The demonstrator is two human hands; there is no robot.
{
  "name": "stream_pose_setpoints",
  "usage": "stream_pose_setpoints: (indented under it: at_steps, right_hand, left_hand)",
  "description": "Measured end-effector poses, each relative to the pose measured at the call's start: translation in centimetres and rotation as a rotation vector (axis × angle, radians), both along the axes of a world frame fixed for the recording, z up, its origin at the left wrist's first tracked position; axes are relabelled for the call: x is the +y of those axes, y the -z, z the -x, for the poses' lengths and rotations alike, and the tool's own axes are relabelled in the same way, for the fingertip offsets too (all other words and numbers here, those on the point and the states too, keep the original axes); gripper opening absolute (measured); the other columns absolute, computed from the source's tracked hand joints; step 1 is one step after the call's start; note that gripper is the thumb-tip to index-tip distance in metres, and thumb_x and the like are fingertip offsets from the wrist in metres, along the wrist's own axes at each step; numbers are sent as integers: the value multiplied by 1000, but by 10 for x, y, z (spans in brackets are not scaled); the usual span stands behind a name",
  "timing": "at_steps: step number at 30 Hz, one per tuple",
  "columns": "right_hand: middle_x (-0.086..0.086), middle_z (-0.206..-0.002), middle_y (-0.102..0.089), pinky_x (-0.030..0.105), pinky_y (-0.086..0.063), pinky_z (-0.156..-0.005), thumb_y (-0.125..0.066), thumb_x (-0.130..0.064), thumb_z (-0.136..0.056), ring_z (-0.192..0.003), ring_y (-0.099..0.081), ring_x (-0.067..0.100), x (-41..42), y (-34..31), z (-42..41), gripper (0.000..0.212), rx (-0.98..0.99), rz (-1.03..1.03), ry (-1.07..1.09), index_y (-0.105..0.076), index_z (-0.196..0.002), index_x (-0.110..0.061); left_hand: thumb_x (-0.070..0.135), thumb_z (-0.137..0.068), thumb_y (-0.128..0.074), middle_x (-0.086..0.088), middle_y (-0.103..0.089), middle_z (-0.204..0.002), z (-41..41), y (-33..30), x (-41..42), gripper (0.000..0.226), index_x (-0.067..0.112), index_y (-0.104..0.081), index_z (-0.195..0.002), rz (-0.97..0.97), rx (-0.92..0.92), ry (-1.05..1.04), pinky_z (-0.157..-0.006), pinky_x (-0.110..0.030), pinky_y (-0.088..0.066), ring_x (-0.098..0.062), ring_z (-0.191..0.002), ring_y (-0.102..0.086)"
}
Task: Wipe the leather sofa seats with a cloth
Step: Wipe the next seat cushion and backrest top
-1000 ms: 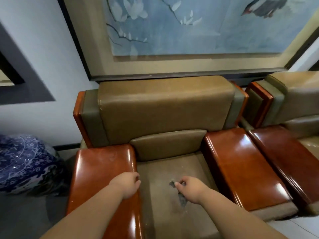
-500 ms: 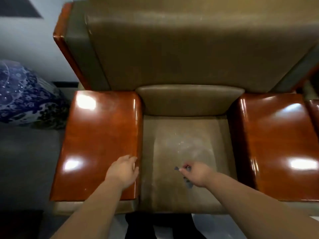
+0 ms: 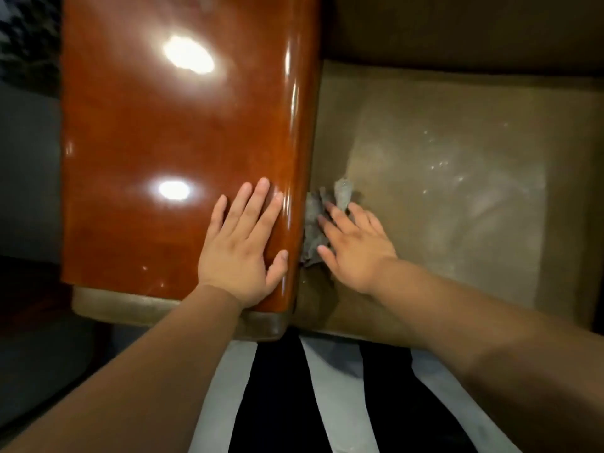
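The olive leather sofa seat fills the right half of the view, with pale dusty smears across it. A crumpled grey cloth lies at the seat's left edge, against the armrest. My right hand lies flat on the cloth with fingers straight, pressing it onto the seat. My left hand rests flat on the glossy wooden armrest, fingers spread and pointing away from me. Part of the cloth is hidden under my right hand.
The sofa's backrest is a dark band at the top right. My dark trouser legs stand on a pale floor just in front of the seat. A blue patterned object shows at the top left corner.
The view has dropped closer and swung left over the armrest. My right hand went from pinching the cloth mid-seat to pressing it flat at the seat's left edge. My left hand flattened on the armrest.
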State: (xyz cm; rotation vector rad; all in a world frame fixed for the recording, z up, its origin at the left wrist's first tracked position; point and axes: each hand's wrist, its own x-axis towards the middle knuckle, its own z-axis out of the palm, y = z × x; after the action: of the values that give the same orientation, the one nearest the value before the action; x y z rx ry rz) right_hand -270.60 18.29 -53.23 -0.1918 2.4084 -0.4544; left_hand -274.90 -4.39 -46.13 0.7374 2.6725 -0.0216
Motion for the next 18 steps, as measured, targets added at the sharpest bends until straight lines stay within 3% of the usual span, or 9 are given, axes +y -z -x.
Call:
stream_pose_setpoints:
  at_steps: [3,7,10,15,18]
  right_hand:
    - [7,-173,-13,53,13,-127,-21,-55,-104,-156,22,36,-19,22,-1,72,68,-95,-58,-7,-167,-22]
    - [11,-173,-6,51,12,-127,-26,-60,-98,-154,30,34,-25,29,28,88,103,-182,-11,-1,-166,-9]
    - [12,-173,-7,47,9,-129,-27,-55,-92,-156,24,31,-18,34,25,90,133,-134,-41,-4,-166,-9]
    - [16,-170,-20,50,-1,-130,-47,-47,-80,-159,4,37,-32,23,-87,96,57,-28,-163,-23,-164,-8]
    - [18,-170,-20,48,5,-129,-37,-48,-80,-159,2,39,-38,23,-98,95,80,-58,-198,-22,-164,-6]
  left_hand:
    - [55,-95,-47,-5,-3,-177,1,2,0,87,21,-14,-169,-4,10,4,-131,-54,-5,-26,-163,-2]
    - [55,-95,-48,-4,-4,-177,0,5,-2,88,22,-14,-169,-9,21,-1,-131,-54,-5,-26,-163,-1]
    - [54,-95,-49,-4,-4,-177,0,7,-2,88,24,-13,-169,-29,33,-5,-131,-55,-7,-25,-163,-1]
    - [54,-96,-47,-2,-4,-177,-1,7,-3,84,26,-14,-169,-39,45,-11,-131,-54,-9,-23,-163,-1]
    - [55,-97,-45,-1,-4,-177,-2,8,-3,83,27,-15,-168,-55,60,-13,-131,-52,-7,-22,-163,-1]
